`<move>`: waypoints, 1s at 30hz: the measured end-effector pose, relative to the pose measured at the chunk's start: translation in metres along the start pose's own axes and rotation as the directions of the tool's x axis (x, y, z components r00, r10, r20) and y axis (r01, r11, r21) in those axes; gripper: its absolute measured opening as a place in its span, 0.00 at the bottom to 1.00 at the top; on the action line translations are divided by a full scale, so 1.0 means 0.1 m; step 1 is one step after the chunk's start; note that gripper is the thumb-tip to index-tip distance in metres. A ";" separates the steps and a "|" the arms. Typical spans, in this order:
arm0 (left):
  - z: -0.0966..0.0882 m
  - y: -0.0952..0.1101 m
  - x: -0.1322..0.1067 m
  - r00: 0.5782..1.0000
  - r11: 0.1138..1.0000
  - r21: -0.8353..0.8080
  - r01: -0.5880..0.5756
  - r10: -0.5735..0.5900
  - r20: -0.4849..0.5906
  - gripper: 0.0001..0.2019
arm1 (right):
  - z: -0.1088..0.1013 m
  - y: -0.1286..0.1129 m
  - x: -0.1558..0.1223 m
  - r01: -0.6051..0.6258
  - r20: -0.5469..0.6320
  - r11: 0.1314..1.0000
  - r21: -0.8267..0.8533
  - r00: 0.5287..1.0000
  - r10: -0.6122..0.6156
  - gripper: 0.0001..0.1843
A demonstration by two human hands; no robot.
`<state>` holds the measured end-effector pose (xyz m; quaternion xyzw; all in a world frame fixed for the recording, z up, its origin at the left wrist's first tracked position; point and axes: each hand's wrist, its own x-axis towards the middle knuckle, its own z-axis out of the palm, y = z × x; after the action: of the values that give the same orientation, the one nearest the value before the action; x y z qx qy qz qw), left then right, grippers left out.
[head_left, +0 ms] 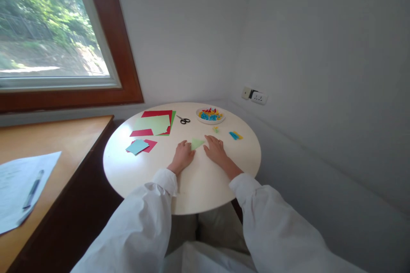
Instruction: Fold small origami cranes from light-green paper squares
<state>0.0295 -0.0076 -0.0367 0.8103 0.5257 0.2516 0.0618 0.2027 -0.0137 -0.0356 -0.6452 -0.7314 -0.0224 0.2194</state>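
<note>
A small light-green folded paper triangle (197, 143) lies on the white round table (205, 187) between my hands. My left hand (183, 154) is at its left edge, fingers curled with the fingertips holding the paper against the tabletop. Beside the right corner of the triangle, my right hand (215, 150) rests with thumb and index finger apart and nothing visible between them. Just beyond it sits a small yellow-green folded paper piece (215, 129). To its right are blue and yellow paper strips (235, 135).
A white plate (223, 120) of colourful folded paper pieces and black-handled scissors (185, 121) stand at the back. Red and green paper sheets (156, 123) and light-blue squares (137, 146) lie left. A wooden desk (80, 136) bears a printed sheet (48, 166) and a pen (33, 188).
</note>
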 end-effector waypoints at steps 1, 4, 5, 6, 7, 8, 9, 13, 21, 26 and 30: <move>0.00 0.00 0.00 1.000 1.000 -0.005 -0.001 0.001 -0.001 0.15 | 0.01 0.01 0.01 0.003 0.005 1.000 0.005 1.000 -0.004 0.24; 0.01 0.00 0.00 1.000 1.000 -0.016 0.004 -0.005 -0.017 0.16 | 0.04 0.04 0.02 0.027 0.004 0.999 0.021 1.000 -0.027 0.24; 0.01 0.00 0.00 1.000 1.000 -0.020 0.002 -0.002 -0.021 0.17 | 0.04 0.04 0.02 0.040 -0.001 0.999 0.027 0.999 -0.040 0.24; 0.01 -0.01 -0.01 1.000 1.000 -0.023 -0.004 0.003 -0.024 0.17 | 0.05 0.05 0.02 0.053 -0.009 0.998 0.032 0.999 -0.052 0.25; 0.01 0.00 -0.01 1.000 1.000 -0.024 -0.012 0.012 -0.024 0.17 | 0.05 0.05 0.02 0.067 -0.017 0.997 0.037 0.998 -0.066 0.24; 0.00 0.00 -0.02 1.000 0.999 -0.024 -0.021 0.020 -0.022 0.17 | 0.04 0.05 0.02 0.080 -0.028 0.996 0.043 0.996 -0.079 0.24; 0.00 0.00 -0.03 0.999 0.999 -0.023 -0.031 0.030 -0.017 0.16 | 0.04 0.05 0.02 0.094 -0.042 0.994 0.048 0.995 -0.092 0.23; -0.04 0.03 -0.05 0.997 0.997 -0.017 -0.075 0.075 0.027 0.17 | 0.00 0.04 0.00 0.164 -0.098 0.985 0.060 0.983 -0.157 0.19; -0.16 0.12 -0.06 0.983 0.988 -0.047 -0.144 0.148 0.108 0.18 | -0.08 0.02 -0.03 0.223 -0.157 0.975 0.020 0.963 -0.217 0.09; -0.19 0.15 -0.05 0.987 0.989 -0.081 -0.121 0.129 0.096 0.13 | -0.06 0.04 0.00 0.240 -0.152 0.971 -0.020 0.959 -0.240 0.10; -0.19 0.14 -0.05 0.993 0.987 -0.138 -0.080 0.091 0.079 0.11 | -0.05 0.03 0.01 0.263 -0.136 0.964 -0.026 0.955 -0.264 0.11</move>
<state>0.0304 -0.0209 -0.0165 0.8361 0.4693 0.2539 0.1277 0.2069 -0.0138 -0.0319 -0.5397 -0.7939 -0.0987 0.2622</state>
